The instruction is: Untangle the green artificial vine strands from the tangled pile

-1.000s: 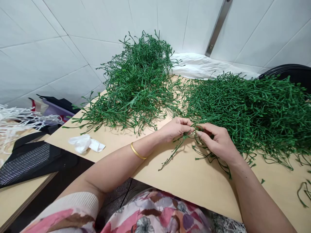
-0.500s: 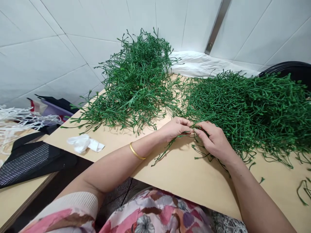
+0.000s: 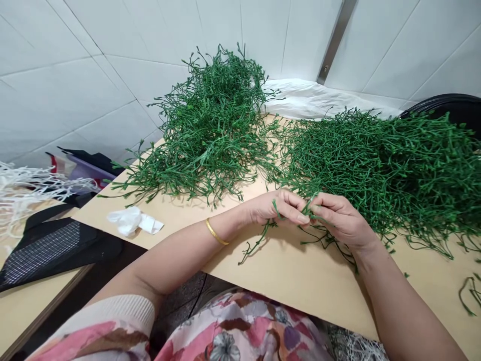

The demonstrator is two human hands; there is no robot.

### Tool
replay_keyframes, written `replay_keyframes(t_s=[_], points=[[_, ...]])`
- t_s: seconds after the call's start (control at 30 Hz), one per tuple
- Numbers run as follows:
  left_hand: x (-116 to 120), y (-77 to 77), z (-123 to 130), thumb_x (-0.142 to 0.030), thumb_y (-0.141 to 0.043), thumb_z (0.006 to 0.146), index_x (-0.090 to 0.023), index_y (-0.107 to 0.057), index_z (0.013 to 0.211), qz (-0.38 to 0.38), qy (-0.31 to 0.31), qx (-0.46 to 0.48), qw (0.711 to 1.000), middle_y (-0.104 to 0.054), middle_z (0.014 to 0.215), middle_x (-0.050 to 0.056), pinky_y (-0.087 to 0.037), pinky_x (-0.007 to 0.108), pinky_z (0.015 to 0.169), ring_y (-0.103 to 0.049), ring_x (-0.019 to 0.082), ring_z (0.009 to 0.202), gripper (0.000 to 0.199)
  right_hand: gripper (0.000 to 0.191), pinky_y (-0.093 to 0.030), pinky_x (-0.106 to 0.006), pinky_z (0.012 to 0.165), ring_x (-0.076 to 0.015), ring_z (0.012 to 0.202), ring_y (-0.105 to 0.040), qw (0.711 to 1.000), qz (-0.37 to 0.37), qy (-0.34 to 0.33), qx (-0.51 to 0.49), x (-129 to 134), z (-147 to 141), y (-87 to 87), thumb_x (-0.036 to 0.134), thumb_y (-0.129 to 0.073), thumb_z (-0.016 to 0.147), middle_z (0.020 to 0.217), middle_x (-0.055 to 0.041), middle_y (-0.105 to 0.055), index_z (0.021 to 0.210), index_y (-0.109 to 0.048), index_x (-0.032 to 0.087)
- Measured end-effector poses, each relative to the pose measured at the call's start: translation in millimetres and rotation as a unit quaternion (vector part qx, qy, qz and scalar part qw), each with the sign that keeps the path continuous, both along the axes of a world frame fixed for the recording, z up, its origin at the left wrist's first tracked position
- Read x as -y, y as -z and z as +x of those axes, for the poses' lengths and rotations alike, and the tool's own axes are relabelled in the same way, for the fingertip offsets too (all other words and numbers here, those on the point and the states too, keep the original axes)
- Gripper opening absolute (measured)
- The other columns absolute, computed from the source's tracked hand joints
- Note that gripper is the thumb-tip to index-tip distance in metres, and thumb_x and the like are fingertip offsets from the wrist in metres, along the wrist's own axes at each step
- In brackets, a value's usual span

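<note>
My left hand (image 3: 283, 206) is closed on several thin green plastic stems (image 3: 259, 243), whose forked ends hang out below the palm and curl up over the fingers. Close beside it on the right, my right hand (image 3: 340, 218) pinches green stems between thumb and fingers. The stems cross the small gap between my fingertips; which strand goes to which hand I cannot make out. Behind my hands, a large heap of the same green stems (image 3: 353, 160) spreads to the right. A second, taller heap (image 3: 214, 120) stands at the back left.
The heaps lie on a tan tabletop (image 3: 300, 291). Crumpled white tissue (image 3: 130, 221) sits near its left edge. White stringy strands (image 3: 26, 185) and a black mesh piece (image 3: 45, 250) lie at the far left. White sheeting (image 3: 300, 95) runs along the tiled wall (image 3: 150, 30).
My fingertips have moved slightly down and right and changed their grip. A stem end now curls up over my left fingers. The heaps have not moved.
</note>
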State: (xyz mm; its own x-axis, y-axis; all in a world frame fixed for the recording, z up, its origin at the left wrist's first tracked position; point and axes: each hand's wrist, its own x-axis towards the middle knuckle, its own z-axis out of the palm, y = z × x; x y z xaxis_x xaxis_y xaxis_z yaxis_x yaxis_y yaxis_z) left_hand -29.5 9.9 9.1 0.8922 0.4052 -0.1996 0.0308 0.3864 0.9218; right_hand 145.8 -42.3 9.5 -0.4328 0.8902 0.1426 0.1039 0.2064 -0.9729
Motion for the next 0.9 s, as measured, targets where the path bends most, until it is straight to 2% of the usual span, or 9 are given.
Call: replay_keyframes(t_s=[0.1,0.17,0.23,0.3,0.4,0.5,0.6,0.7,0.9], points=[[3.7,0.4,1.0,-0.027,-0.072,0.051,-0.01,-0.058,0.053,-0.039,0.033,0.021,0.998,-0.045,0.041,-0.002,-0.012,0.022,0.039,-0.028,0.003,0.036,0.022,0.024,-0.036,-0.025,0.054,-0.0112,0.057,-0.047,0.997,-0.041,-0.035,-0.046,3.5,-0.4,0.6,0.037,-0.053,0.08,0.061,-0.0001,-0.053,0.067,-0.058,0.017],[2.7,1.3,1.3,-0.03,-0.072,0.052,-0.01,-0.06,0.056,-0.047,0.027,0.025,0.998,-0.043,0.04,-0.003,-0.012,0.022,0.039,-0.027,0.003,0.035,0.024,0.025,-0.036,-0.026,0.054,-0.0119,0.056,-0.048,0.997,-0.052,-0.015,-0.056,2.3,-1.4,1.5,0.039,-0.054,0.079,0.059,-0.0001,-0.053,0.067,-0.057,0.017],[-1.3,3.1,1.8,-0.034,-0.071,0.055,-0.01,-0.06,0.059,-0.031,-0.03,0.018,0.999,-0.041,0.041,-0.004,-0.011,0.021,0.039,-0.026,0.002,0.036,0.026,0.023,-0.037,-0.026,0.055,-0.0121,0.057,-0.048,0.998,-0.038,0.047,-0.032,-1.8,-1.9,2.9,0.039,-0.055,0.078,0.06,0.0004,-0.051,0.068,-0.055,0.018],[-5.9,5.8,3.1,-0.036,-0.07,0.058,-0.011,-0.058,0.06,0.008,-0.106,0.001,0.994,-0.041,0.043,-0.005,-0.011,0.02,0.04,-0.026,0.002,0.038,0.027,0.018,-0.036,-0.026,0.057,-0.0117,0.061,-0.047,0.991,0.024,0.124,0.044,-6.9,-2.0,4.3,0.034,-0.056,0.078,0.063,0.0006,-0.051,0.07,-0.056,0.018],[-8.7,9.3,6.4,-0.035,-0.069,0.061,-0.011,-0.054,0.058,0.056,-0.18,-0.022,0.982,-0.043,0.047,-0.005,-0.014,0.019,0.041,-0.027,0.001,0.04,0.028,0.013,-0.036,-0.026,0.061,-0.0115,0.065,-0.045,0.956,0.156,0.186,0.167,-11.1,-3.3,5.1,0.027,-0.053,0.08,0.069,-0.0004,-0.048,0.071,-0.057,0.018],[-5.2,8.3,9.2,-0.03,-0.07,0.06,-0.013,-0.053,0.063,0.061,-0.235,-0.017,0.97,-0.044,0.048,-0.006,-0.018,0.018,0.043,-0.028,0.001,0.041,0.024,0.014,-0.036,-0.025,0.061,-0.0119,0.065,-0.044,0.928,0.227,0.201,0.218,-9.6,-7.0,4.9,0.022,-0.048,0.083,0.069,-0.0009,-0.046,0.073,-0.056,0.017],[-0.6,3.8,10.5,-0.022,-0.068,0.058,-0.012,-0.059,0.071,0.048,-0.247,-0.008,0.968,-0.044,0.049,-0.006,-0.023,0.018,0.047,-0.034,0.002,0.044,0.018,0.014,-0.036,-0.026,0.062,-0.0127,0.065,-0.044,0.896,0.283,0.214,0.266,-7.0,-10.8,6.1,0.018,-0.045,0.084,0.069,-0.0017,-0.046,0.076,-0.056,0.017],[1.4,0.8,10.9,-0.017,-0.064,0.057,-0.01,-0.06,0.067,0.041,-0.254,-0.018,0.966,-0.045,0.049,-0.005,-0.026,0.019,0.049,-0.035,0.003,0.047,0.013,0.015,-0.035,-0.027,0.064,-0.0142,0.067,-0.043,0.844,0.353,0.214,0.342,-6.2,-12.5,8.1,0.015,-0.042,0.084,0.07,-0.0031,-0.047,0.077,-0.056,0.017],[1.3,4.8,13.0,-0.011,-0.054,0.054,-0.011,-0.053,0.053,0.169,-0.284,-0.052,0.942,-0.042,0.05,-0.005,-0.025,0.019,0.05,-0.034,0.005,0.051,0.002,0.019,-0.031,-0.028,0.066,-0.0164,0.069,-0.042,0.752,0.423,0.156,0.482,-5.3,-15.8,7.6,0.007,-0.036,0.08,0.074,-0.0053,-0.052,0.075,-0.052,0.017]])
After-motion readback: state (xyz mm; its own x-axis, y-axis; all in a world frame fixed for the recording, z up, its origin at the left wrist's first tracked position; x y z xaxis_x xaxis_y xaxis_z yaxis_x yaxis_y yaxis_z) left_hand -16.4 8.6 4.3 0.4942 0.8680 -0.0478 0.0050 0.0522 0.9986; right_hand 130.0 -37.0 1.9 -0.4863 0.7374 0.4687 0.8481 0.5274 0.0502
